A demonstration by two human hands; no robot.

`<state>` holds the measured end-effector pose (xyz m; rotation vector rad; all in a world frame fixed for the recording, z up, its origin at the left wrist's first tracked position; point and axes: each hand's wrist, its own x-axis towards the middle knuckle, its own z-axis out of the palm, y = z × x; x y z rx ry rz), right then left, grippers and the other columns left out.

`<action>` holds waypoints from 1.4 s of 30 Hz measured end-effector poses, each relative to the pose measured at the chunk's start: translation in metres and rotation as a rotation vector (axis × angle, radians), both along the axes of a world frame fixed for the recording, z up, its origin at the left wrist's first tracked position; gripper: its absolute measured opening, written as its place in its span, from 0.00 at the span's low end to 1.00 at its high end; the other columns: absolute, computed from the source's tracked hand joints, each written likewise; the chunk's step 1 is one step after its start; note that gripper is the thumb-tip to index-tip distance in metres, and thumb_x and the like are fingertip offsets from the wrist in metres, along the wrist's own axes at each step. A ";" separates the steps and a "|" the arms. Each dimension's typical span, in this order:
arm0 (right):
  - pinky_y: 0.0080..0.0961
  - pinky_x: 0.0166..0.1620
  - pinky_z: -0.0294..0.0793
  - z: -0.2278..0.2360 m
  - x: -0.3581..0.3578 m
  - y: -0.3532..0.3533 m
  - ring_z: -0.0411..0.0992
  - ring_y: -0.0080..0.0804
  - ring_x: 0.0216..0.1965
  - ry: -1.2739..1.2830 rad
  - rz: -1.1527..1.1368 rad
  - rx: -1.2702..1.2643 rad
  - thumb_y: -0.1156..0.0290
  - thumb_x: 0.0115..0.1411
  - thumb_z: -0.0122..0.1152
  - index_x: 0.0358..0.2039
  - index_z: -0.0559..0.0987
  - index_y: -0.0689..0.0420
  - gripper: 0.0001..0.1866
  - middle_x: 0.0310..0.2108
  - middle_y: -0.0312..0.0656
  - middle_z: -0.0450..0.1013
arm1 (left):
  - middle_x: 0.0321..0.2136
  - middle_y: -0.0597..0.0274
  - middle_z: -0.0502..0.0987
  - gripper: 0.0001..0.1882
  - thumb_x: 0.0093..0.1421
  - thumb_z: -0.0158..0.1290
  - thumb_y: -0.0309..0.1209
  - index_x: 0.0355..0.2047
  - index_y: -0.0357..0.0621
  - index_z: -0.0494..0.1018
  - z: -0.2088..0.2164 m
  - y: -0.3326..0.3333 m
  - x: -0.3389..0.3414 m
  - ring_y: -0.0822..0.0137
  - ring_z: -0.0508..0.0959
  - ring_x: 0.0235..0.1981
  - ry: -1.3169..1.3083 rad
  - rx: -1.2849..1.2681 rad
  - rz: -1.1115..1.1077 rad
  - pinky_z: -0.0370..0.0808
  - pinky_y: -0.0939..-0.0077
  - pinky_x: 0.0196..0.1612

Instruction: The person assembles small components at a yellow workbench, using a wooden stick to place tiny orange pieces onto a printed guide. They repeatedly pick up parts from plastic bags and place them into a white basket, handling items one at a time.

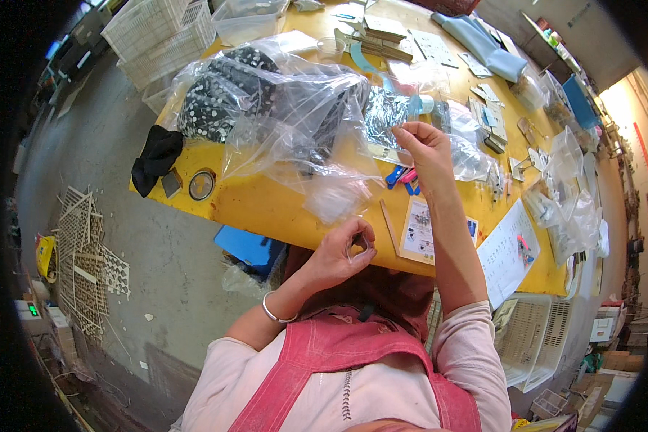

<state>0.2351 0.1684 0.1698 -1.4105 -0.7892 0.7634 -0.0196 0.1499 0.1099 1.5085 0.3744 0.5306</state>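
My left hand is curled in front of the table's near edge, thumb and fingers meeting in a ring. Something thin and greyish shows inside the curl, too small to name. Farther forward, my right hand pinches thumb and forefinger together at the side of a clear container of many small silver metal pieces. Whatever is in that pinch is too small to make out. Below the right wrist lie blue and pink-handled tools. Small clear plastic bags lie between my hands.
On the yellow table stand a large clear bag over black white-dotted material, a tape roll and a black cloth. A printed card and white sheet lie right. White baskets stand below the right edge.
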 end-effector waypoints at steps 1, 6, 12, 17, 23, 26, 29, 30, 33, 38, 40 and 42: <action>0.18 0.31 0.72 0.000 -0.001 0.001 0.74 0.16 0.30 -0.023 -0.033 -0.003 0.72 0.61 0.72 0.37 0.86 0.64 0.08 0.31 0.34 0.81 | 0.35 0.65 0.74 0.10 0.61 0.62 0.24 0.41 0.40 0.72 0.000 0.000 0.000 0.73 0.74 0.39 0.001 0.004 0.005 0.73 0.76 0.46; 0.32 0.37 0.77 -0.018 0.044 0.041 0.80 0.32 0.30 -0.961 -0.097 -0.300 0.70 0.58 0.70 0.33 0.86 0.61 0.08 0.25 0.42 0.82 | 0.35 0.65 0.74 0.11 0.61 0.62 0.24 0.41 0.40 0.72 -0.001 -0.002 0.002 0.73 0.74 0.40 0.022 0.046 -0.008 0.73 0.76 0.47; 0.41 0.49 0.70 -0.044 0.046 0.071 0.79 0.43 0.42 -1.388 0.125 -0.274 0.69 0.53 0.63 0.26 0.88 0.47 0.06 0.30 0.40 0.82 | 0.34 0.65 0.75 0.11 0.62 0.62 0.24 0.42 0.40 0.72 0.001 -0.002 0.000 0.73 0.75 0.38 0.018 0.056 0.009 0.74 0.77 0.45; 0.40 0.51 0.71 -0.051 0.055 0.071 0.78 0.43 0.42 -1.514 0.221 -0.285 0.71 0.51 0.64 0.26 0.88 0.47 0.06 0.32 0.43 0.81 | 0.33 0.64 0.75 0.12 0.62 0.62 0.24 0.43 0.39 0.71 0.001 0.002 -0.006 0.73 0.75 0.35 0.065 0.085 0.034 0.74 0.77 0.42; 0.43 0.46 0.77 -0.055 0.067 0.081 0.80 0.47 0.40 -1.482 0.360 -0.340 0.71 0.50 0.64 0.26 0.88 0.50 0.06 0.31 0.47 0.82 | 0.33 0.63 0.75 0.12 0.62 0.61 0.24 0.43 0.39 0.71 -0.004 0.002 -0.001 0.73 0.75 0.36 0.014 0.062 0.023 0.74 0.77 0.43; 0.45 0.42 0.80 -0.053 0.068 0.082 0.81 0.51 0.36 -1.413 0.411 -0.388 0.72 0.49 0.64 0.26 0.88 0.52 0.07 0.30 0.49 0.82 | 0.33 0.63 0.75 0.12 0.62 0.62 0.24 0.43 0.39 0.71 -0.009 0.003 0.000 0.73 0.75 0.36 0.008 0.054 0.022 0.74 0.77 0.43; 0.45 0.41 0.81 -0.053 0.068 0.080 0.81 0.53 0.34 -1.328 0.428 -0.367 0.71 0.49 0.64 0.26 0.88 0.53 0.07 0.29 0.51 0.81 | 0.33 0.63 0.75 0.12 0.62 0.62 0.24 0.43 0.39 0.71 -0.013 0.003 0.000 0.72 0.75 0.35 -0.005 0.063 0.031 0.75 0.76 0.42; 0.45 0.41 0.81 -0.052 0.067 0.079 0.81 0.53 0.34 -1.315 0.426 -0.372 0.71 0.50 0.64 0.26 0.88 0.53 0.06 0.29 0.52 0.81 | 0.33 0.63 0.75 0.12 0.62 0.62 0.24 0.43 0.39 0.71 -0.013 0.003 0.001 0.72 0.75 0.35 0.009 0.072 0.032 0.75 0.76 0.42; 0.46 0.41 0.81 -0.056 0.068 0.082 0.81 0.54 0.34 -1.297 0.423 -0.406 0.71 0.50 0.64 0.26 0.87 0.54 0.06 0.28 0.53 0.81 | 0.32 0.63 0.75 0.12 0.62 0.62 0.25 0.42 0.39 0.71 -0.010 0.003 0.002 0.72 0.75 0.34 0.036 0.087 0.032 0.75 0.76 0.41; 0.46 0.41 0.81 -0.053 0.064 0.085 0.81 0.54 0.35 -1.300 0.402 -0.485 0.69 0.50 0.64 0.27 0.86 0.56 0.07 0.30 0.54 0.81 | 0.32 0.64 0.75 0.12 0.62 0.62 0.25 0.42 0.40 0.71 -0.011 0.002 0.004 0.73 0.75 0.33 0.034 0.076 0.031 0.74 0.76 0.40; 0.47 0.41 0.81 -0.050 0.062 0.082 0.81 0.54 0.36 -1.257 0.393 -0.480 0.69 0.50 0.64 0.28 0.86 0.57 0.08 0.30 0.54 0.81 | 0.32 0.64 0.75 0.12 0.61 0.62 0.25 0.42 0.40 0.71 -0.012 0.002 0.003 0.73 0.74 0.33 0.030 0.074 0.031 0.74 0.76 0.40; 0.46 0.41 0.80 -0.048 0.062 0.080 0.80 0.55 0.36 -1.223 0.381 -0.467 0.68 0.50 0.65 0.29 0.86 0.58 0.08 0.32 0.55 0.81 | 0.32 0.64 0.75 0.12 0.61 0.62 0.25 0.42 0.40 0.71 -0.014 0.001 0.003 0.73 0.74 0.33 0.027 0.070 0.032 0.73 0.76 0.39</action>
